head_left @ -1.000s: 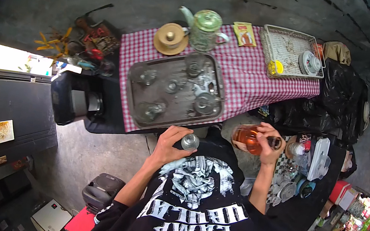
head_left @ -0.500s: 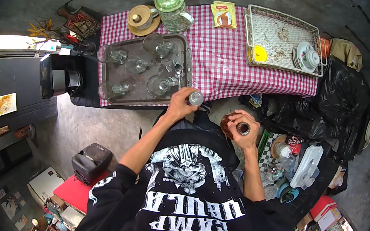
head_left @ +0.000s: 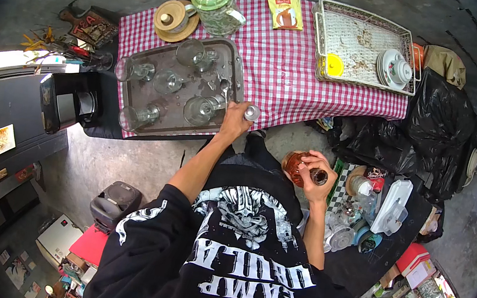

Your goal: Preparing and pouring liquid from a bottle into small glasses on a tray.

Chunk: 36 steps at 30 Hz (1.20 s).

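Observation:
My left hand (head_left: 234, 121) is closed round a small, shiny, round cup (head_left: 252, 113) just off the tray's near right corner; whether it is glass or metal I cannot tell. To the right, in front of my body, my right hand (head_left: 316, 177) grips a bottle (head_left: 295, 164) of amber-brown liquid, its dark neck pointing up toward me. The brown tray (head_left: 161, 121) carries several clear footed glasses (head_left: 199, 111), most lying on their sides or tilted. A spoon (head_left: 225, 86) lies near its right side.
Behind the tray stand a green patterned teapot (head_left: 212, 16) and a lidded tan jar (head_left: 170, 16) on a saucer. A yellow packet (head_left: 286, 12) lies on the checked tablecloth (head_left: 283, 64). A white wire basket (head_left: 357, 44) holds stacked saucers. Black bags (head_left: 445, 110) crowd the right; a speaker (head_left: 115, 205) sits lower left.
My left hand has moved forward with the small cup, up to the tray's edge. My right hand has lowered slightly toward me, and more of the bottle's body shows.

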Tool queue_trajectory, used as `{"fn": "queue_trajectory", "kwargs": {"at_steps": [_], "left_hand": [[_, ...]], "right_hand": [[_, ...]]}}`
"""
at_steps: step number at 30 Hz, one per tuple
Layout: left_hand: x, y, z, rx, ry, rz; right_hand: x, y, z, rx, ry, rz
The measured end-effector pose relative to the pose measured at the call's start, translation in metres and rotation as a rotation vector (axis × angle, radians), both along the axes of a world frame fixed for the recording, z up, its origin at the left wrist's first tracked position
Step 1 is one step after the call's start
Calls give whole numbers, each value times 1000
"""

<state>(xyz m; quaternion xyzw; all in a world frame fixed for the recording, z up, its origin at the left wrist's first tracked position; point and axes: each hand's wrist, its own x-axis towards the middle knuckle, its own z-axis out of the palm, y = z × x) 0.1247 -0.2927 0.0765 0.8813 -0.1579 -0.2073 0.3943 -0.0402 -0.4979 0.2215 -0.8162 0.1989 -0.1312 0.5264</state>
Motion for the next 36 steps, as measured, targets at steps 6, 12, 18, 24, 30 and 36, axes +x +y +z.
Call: {"fn": "queue_trajectory", "kwargs": {"at_steps": [6, 12, 18, 24, 30, 36], "left_hand": [[2, 1, -1, -20, 7, 1], [-2, -3, 5, -78, -25, 50], [-5, -8, -6, -121, 32, 49], [6, -52, 11, -246, -173, 47], [22, -97, 7, -248, -172, 29], [36, -132, 23, -96, -80, 142]], "right_hand": [[-4, 9, 2, 28, -2, -55], [-12, 10, 8, 88, -48, -169], [-17, 1, 21, 76, -140, -278], [-22, -27, 15, 136, -110, -295], [-4, -69, -9, 1, -65, -71], [-1, -105, -15, 53, -28, 41]]}}
